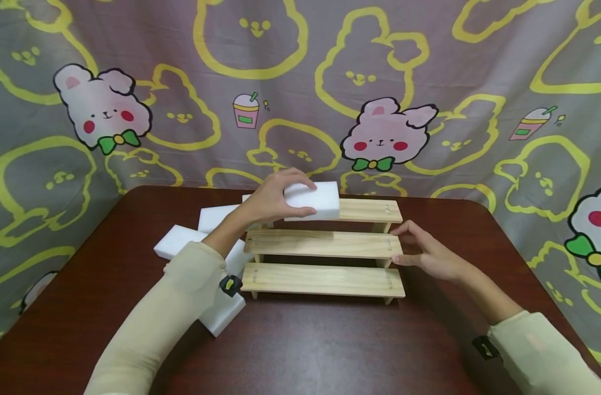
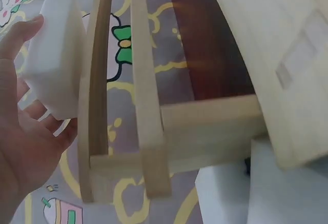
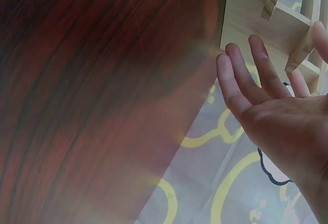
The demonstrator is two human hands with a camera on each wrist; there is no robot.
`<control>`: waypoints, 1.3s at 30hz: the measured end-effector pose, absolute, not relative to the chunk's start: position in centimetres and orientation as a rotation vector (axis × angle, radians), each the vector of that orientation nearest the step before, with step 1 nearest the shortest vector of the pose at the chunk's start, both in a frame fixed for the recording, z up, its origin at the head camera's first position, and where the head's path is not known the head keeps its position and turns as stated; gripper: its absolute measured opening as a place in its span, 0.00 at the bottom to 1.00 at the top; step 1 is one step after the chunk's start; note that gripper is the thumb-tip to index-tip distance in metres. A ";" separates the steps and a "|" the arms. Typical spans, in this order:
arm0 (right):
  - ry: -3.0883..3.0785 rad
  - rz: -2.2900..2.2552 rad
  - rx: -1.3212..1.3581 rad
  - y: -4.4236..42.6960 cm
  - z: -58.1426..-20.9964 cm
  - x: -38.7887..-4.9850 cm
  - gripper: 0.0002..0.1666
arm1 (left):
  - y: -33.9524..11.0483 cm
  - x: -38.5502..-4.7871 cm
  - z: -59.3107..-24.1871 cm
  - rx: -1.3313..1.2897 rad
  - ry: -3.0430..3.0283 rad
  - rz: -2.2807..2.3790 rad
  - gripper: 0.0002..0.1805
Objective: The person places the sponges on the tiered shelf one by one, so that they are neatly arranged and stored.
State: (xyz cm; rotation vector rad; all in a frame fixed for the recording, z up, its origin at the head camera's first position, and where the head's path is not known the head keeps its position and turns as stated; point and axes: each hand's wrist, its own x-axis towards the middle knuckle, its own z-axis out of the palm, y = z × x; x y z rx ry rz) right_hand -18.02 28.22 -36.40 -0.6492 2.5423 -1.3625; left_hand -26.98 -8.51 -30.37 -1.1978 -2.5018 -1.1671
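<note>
Gripping one white foam block [image 1: 323,199], the left hand [image 1: 274,196] is curling thumb and fingers about it at the top tier [image 1: 371,209] of a stepped pine rack [image 1: 325,244]; whether the block is resting on the plank or hanging just above it, cannot tell. The right hand [image 1: 431,257] is holding nothing, its fingers extended and parted at the right end of the middle tier [image 1: 349,245]; contact uncertain.

Progress, as judged: seemingly early. The rack is standing assembled; one block is occupying the left hand at the top; the loose blocks are apparently awaiting handling.

Count:
- Rack: one, comprising three planks.
- Foam blocks: one in hand; apparently four loose blocks [image 1: 179,241] lying left of the rack, the forearm partly hiding them; a white sliver [image 1: 246,197] behind the left wrist is possibly showing another.
- Counter [image 1: 325,345]: one, dark reddish, carrying rack and loose blocks.
- Curtain [image 1: 290,153]: rabbit-printed, hanging behind.
- Sleeves [image 1: 174,296]: two, pale, covering both forearms.
</note>
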 end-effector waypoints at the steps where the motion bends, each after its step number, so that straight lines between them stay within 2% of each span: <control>1: 2.540 -1.364 -0.648 28.2 -36.4 -18.0 0.25 | -8.2 -27.2 -30.4 -1.194 -2.505 -1.175 0.24; 39: 2.520 -1.379 -0.647 28.5 -36.3 -18.4 0.27 | -0.4 -28.9 -30.3 -1.241 -2.628 -1.123 0.26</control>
